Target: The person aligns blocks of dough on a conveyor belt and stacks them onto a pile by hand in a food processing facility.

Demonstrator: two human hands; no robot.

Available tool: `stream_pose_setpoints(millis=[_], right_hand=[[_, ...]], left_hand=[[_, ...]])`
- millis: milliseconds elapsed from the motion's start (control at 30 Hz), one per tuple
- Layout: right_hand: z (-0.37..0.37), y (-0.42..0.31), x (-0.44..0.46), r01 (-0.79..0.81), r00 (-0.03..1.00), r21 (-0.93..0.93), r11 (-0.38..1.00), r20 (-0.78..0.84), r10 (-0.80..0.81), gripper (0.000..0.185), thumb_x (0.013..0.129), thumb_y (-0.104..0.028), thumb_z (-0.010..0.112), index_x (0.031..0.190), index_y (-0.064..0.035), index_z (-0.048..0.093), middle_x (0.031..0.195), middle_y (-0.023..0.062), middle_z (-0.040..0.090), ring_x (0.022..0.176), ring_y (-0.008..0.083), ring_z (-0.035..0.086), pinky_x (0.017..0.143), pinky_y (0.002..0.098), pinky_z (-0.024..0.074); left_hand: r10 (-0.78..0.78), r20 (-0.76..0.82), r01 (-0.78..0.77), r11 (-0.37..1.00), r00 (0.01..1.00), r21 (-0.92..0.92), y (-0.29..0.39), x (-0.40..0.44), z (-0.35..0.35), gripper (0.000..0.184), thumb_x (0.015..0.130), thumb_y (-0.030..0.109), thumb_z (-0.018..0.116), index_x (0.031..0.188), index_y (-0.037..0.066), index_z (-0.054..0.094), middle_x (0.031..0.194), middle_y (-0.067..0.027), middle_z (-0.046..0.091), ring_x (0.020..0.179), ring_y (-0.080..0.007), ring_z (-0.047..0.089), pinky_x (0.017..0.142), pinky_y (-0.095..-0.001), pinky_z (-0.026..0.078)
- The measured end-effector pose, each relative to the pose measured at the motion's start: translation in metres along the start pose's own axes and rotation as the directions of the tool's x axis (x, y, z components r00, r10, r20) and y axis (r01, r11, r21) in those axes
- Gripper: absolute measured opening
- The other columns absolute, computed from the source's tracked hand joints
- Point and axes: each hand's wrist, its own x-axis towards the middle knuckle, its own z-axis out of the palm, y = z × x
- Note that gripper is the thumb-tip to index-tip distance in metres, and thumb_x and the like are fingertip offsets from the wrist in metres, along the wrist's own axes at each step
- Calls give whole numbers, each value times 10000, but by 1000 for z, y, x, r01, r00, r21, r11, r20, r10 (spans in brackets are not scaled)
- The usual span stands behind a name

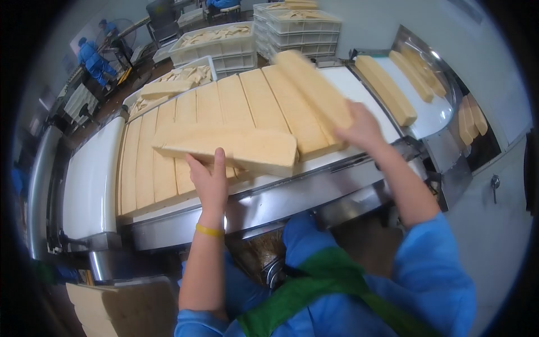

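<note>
My left hand (209,182) is at the near side of a long pale-yellow loaf-like block (230,145), its thumb up against the side and its other fingers partly hidden below. This block lies crosswise over a row of similar blocks (206,106) set side by side on the white conveyor belt. My right hand (362,128) grips the near end of another long block (311,84), which is tilted and smeared by motion above the right end of the row. A yellow band (210,230) is around my left wrist.
More blocks (384,90) rest on a white surface beyond the belt's right end. White crates (213,42) of pale pieces stand behind the belt. A metal rail (269,199) runs along the near edge. Co-workers in blue (94,59) are far back left.
</note>
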Motion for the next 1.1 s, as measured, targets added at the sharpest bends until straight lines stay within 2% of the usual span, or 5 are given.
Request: stream_pose_setpoints(millis=[100,200,433,767,1100], right_hand=[[32,-28,-15,337,942,162,928,-58,-332,597,750,-375,727,1216,-29,587,1152,208,608,1036,319,599,935,370,459],[19,-26,-3,192,944,455,869,158,-291,553,791,-413,712,1182,-34,613,1158,183,624,1091,312,584,940,373,457],[-26,250,76,-427,879,-322,845,-365,305,608,749,-446,714,1119,25,612,1121,222,625,1029,373,602,937,428,462],[-20,208,81,-675,736,-334,658,-361,572,763,628,-516,747,1140,33,613,1154,223,631,1057,302,626,923,375,494],[-2,160,61,-505,860,-15,863,-95,501,760,637,-469,738,1107,115,613,1070,258,656,971,338,658,832,377,519]], left_hand=[[-41,-8,41,998,999,41,12,1,3,914,814,383,701,1397,-139,229,1237,-332,484,1152,-410,487,993,-419,378],[-32,54,35,998,998,-49,10,4,-1,896,802,327,718,1399,-133,233,1292,-299,467,1203,-379,468,1024,-400,363],[45,307,78,923,951,-377,-3,21,-9,718,844,124,660,1408,-84,266,1366,-198,443,1260,-251,448,1053,-330,348],[110,295,-18,954,949,-298,-8,21,-9,505,916,137,573,1350,-54,401,1264,-155,549,1173,-224,522,1002,-327,393],[150,267,-80,964,952,-255,-3,16,-18,550,883,236,605,1319,-55,439,1208,-191,591,1127,-259,564,963,-345,420]])
